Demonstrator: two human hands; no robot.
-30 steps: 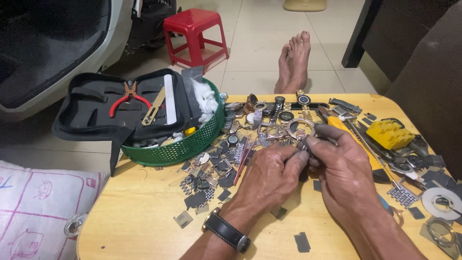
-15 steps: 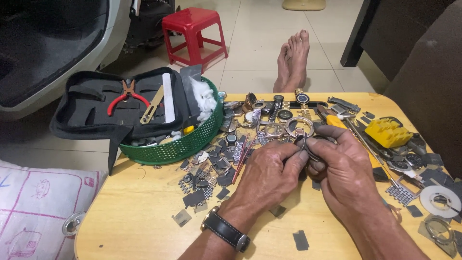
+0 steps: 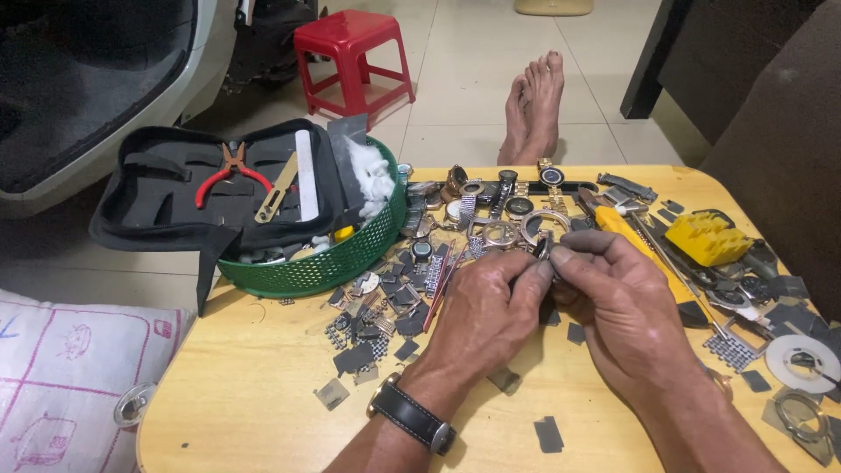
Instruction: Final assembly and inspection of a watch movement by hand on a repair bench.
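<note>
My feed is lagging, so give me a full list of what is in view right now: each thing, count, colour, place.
small watch part: one, dark metal, pinched between both hands' fingertips
wooden table: one, light yellow, under everything
watch parts pile: many, grey and silver, table centre
watch cases and bands: several, silver and dark, far edge
green basket: one, table's left far corner
black tool case: one, open, resting on the basket
red-handled pliers: one, in the case
yellow holder block: one, right side
red stool: one, on the floor
bare feet: two, beyond the table
wristwatch: one, black strap, left wrist
left hand: on the part
right hand: on the part
</note>
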